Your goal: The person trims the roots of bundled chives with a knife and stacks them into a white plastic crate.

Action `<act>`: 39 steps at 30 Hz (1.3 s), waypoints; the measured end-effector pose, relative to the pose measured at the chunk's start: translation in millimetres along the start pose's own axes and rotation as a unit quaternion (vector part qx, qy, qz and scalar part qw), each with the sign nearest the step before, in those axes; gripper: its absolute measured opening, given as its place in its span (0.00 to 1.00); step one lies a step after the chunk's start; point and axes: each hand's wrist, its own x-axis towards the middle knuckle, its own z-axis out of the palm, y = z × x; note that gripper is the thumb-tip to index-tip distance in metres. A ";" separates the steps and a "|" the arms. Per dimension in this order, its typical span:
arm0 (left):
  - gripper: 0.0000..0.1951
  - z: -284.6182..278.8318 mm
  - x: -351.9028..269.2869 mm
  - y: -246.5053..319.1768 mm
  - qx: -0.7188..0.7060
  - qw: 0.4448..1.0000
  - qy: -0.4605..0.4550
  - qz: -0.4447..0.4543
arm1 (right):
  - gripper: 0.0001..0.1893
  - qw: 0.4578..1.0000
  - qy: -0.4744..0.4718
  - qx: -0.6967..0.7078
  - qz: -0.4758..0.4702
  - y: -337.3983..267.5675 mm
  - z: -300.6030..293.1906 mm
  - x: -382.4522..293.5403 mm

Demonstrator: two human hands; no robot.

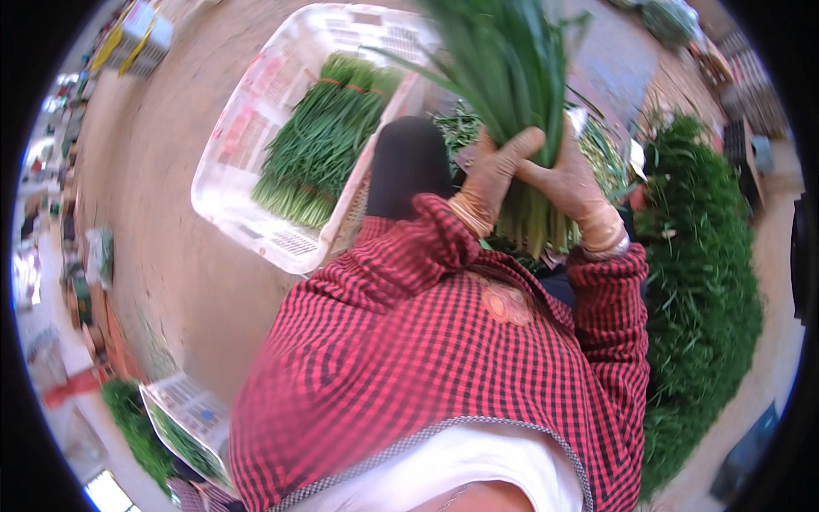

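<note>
Both hands grip one thick bunch of long green garlic chives (505, 70), held in front of my chest. My left hand (496, 169), in a tan glove, closes around the bunch from the left. From the right, my right hand (572, 179), gloved alike, clasps the same bunch, and the thumbs meet near its middle. The pale stem ends point down toward my lap, while the blurred leaves fan upward. To the left stands a white plastic crate (288, 256) with tied chive bundles (320, 141) lying in it, bound with orange bands.
A long heap of loose chives (697, 307) runs along my right side. Trimmed leaves and scraps (601, 150) lie beyond my hands. My dark-clad knee (409, 166) is beside the crate. Behind on the left, another crate (185, 416) holds greens. A strapped white box (141, 38) stands far left.
</note>
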 end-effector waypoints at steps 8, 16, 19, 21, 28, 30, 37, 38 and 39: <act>0.28 -49.3 -0.8 38.6 0.020 0.997 -0.063 -0.035 | 0.23 0.880 -0.005 0.412 0.237 -40.9 -4.5 3.0; 0.16 -170.6 46.3 133.2 0.141 0.977 0.154 0.047 | 0.23 0.964 0.010 0.250 0.086 -89.3 -31.6 79.6; 0.17 -277.6 86.0 138.0 0.249 0.925 0.258 0.129 | 0.29 0.995 -0.014 0.095 0.000 -92.2 -15.2 124.9; 0.17 -344.5 114.8 139.2 0.307 0.890 0.299 0.153 | 0.37 0.988 -0.017 0.141 0.055 -98.2 13.6 150.9; 0.30 -418.5 205.3 198.5 0.701 0.638 0.318 -0.011 | 0.39 0.980 -0.087 0.035 0.176 -51.6 67.9 206.0; 0.39 -438.0 237.7 205.5 0.743 0.606 0.284 -0.002 | 0.38 0.983 -0.095 0.007 0.158 -53.2 69.3 210.7; 0.61 -462.7 309.8 195.6 0.716 0.641 0.210 -0.181 | 0.46 0.968 -0.116 -0.136 0.178 -42.4 64.4 221.9; 0.60 -474.5 315.5 196.9 0.703 0.658 0.191 -0.192 | 0.48 0.967 -0.114 -0.148 0.171 -39.8 65.5 222.4; 0.58 -489.7 321.3 191.9 0.691 0.673 0.177 -0.192 | 0.51 0.966 -0.114 -0.155 0.173 -34.8 64.1 220.0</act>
